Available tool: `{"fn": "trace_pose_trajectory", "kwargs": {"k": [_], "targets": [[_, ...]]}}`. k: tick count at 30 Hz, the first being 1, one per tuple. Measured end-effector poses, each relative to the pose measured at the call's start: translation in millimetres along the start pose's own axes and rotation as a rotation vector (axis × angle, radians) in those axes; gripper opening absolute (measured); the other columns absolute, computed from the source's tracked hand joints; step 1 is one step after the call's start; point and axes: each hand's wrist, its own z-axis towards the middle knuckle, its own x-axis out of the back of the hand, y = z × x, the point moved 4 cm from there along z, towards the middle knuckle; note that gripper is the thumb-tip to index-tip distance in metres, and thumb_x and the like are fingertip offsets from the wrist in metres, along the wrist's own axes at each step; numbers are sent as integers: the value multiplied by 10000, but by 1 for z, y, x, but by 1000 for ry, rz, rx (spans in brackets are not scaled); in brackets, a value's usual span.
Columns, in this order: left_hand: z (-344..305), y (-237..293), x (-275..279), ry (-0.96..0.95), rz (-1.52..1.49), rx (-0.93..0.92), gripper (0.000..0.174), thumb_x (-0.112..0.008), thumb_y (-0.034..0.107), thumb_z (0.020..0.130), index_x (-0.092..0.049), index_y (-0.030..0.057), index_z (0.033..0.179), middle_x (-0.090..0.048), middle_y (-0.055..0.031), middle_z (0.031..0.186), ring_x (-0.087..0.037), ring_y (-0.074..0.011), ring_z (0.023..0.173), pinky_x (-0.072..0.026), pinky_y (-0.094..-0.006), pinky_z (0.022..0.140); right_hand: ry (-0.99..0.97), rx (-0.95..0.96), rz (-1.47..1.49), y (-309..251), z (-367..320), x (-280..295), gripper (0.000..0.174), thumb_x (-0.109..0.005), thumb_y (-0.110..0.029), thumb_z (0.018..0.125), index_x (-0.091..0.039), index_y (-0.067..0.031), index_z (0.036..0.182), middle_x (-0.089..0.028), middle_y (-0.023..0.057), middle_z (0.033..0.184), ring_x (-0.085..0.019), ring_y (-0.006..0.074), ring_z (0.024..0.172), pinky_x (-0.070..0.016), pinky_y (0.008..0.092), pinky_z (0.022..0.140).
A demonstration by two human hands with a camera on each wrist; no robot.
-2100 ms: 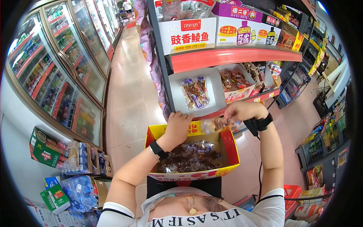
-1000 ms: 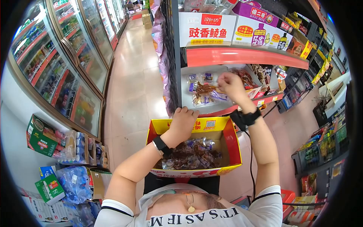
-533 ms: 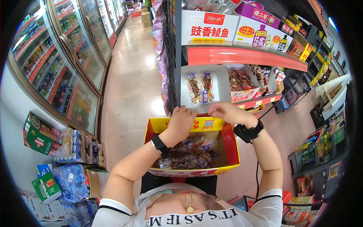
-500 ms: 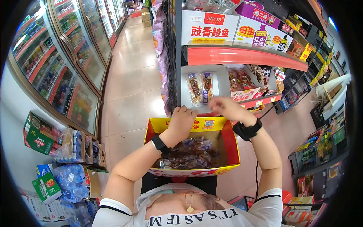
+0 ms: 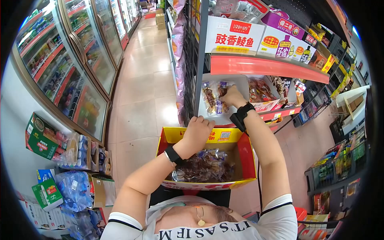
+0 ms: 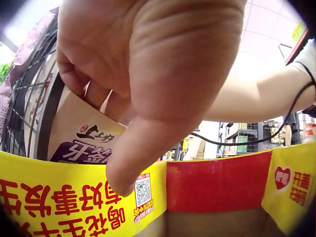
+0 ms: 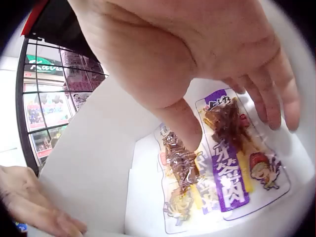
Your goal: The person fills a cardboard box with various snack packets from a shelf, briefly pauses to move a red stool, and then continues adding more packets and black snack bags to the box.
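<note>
Your right hand [image 5: 233, 97] spreads its fingers over two packets [image 7: 228, 165] inside the white box [image 7: 94, 168]; your left hand [image 5: 197, 134] grips the yellow box [image 5: 173, 135]. You're seemingly arranging packets; next probably calls for lifting clear without dragging them.

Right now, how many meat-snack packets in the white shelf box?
2: left packet, and right packet beside it, partly behind the right hand. More may lie hidden underneath.

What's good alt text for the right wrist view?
The right hand is over two clear snack packets lying side by side in a white box. The left hand shows at lower left, a black wire grid above it.
</note>
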Motion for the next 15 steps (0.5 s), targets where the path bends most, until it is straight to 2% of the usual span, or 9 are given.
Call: {"fn": "trace_pose_trajectory", "kwargs": {"k": [1, 2, 4, 5, 7, 11, 13, 14, 15], "targets": [[0, 0, 0, -2, 4, -9, 481, -614, 47, 650, -547, 52, 1126, -597, -70, 979, -516, -231, 925, -368, -329, 829, 38, -21, 0, 1, 1, -1, 667, -787, -211, 644, -421, 166, 1054, -620, 248, 865, -647, 292, 779, -510, 332, 653], [0, 0, 1, -2, 3, -9, 481, -614, 47, 650, -547, 52, 1126, -597, -70, 979, -516, -231, 925, -368, -329, 829, 37, -21, -1, 4, 5, -2, 667, -787, -211, 644, -421, 166, 1054, -620, 248, 865, -647, 292, 779, -510, 332, 653], [0, 1, 1, -23, 8, 7, 477, -614, 49, 650, -550, 49, 1123, -596, -73, 974, -516, -231, 924, -367, -328, 826, -96, -13, 283, 11, 9, -6, 406, -777, -153, 655, -545, 88, 885, -616, 148, 746, -604, 217, 656, -483, 315, 561], [0, 2, 1, -25, 3, 6, 477, -614, 49, 650, -550, 49, 1123, -596, -73, 974, -516, -231, 924, -367, -328, 826, -98, -18, 281, 15, 9, -8, 406, -777, -153, 655, -545, 88, 885, -616, 148, 746, -604, 217, 656, -483, 315, 561], [0, 1, 2, -16, -11, 11, 479, -617, 55, 651, -550, 48, 1125, -594, -75, 969, -515, -231, 923, -366, -327, 823, -225, -51, 630, 14, 4, -9, 210, -748, -88, 672, -574, 10, 739, -571, 56, 649, -539, 165, 594, -440, 292, 521], [0, 1, 0, -10, 2, 5, 477, -616, 57, 652, -550, 48, 1124, -594, -74, 965, -514, -229, 921, -366, -326, 820, -189, 43, 530, 2, -5, -10, 175, -721, -40, 675, -566, -20, 753, -559, 31, 653, -529, 160, 593, -432, 292, 535], [0, 1, 1, -18, -1, 5, 471, -610, 62, 658, -549, 48, 1124, -594, -74, 962, -513, -228, 920, -366, -324, 820, -134, 124, 409, -11, -10, -11, 184, -717, -41, 670, -562, -32, 769, -570, 51, 676, -539, 156, 617, -440, 295, 566], [0, 1, 1, -19, 0, 5, 471, -610, 62, 658, -549, 48, 1124, -594, -74, 962, -513, -228, 920, -366, -324, 820, -82, 134, 237, -16, -11, -8, 199, -712, -55, 673, -554, -23, 790, -571, 72, 698, -553, 162, 642, -451, 307, 589], [0, 1, 1, -10, -1, 3, 466, -607, 61, 658, -551, 48, 1121, -594, -73, 962, -514, -227, 918, -367, -323, 819, -83, 135, 239, -21, -15, -9, 199, -712, -55, 673, -554, -23, 790, -571, 72, 698, -553, 162, 642, -451, 307, 589]]}}
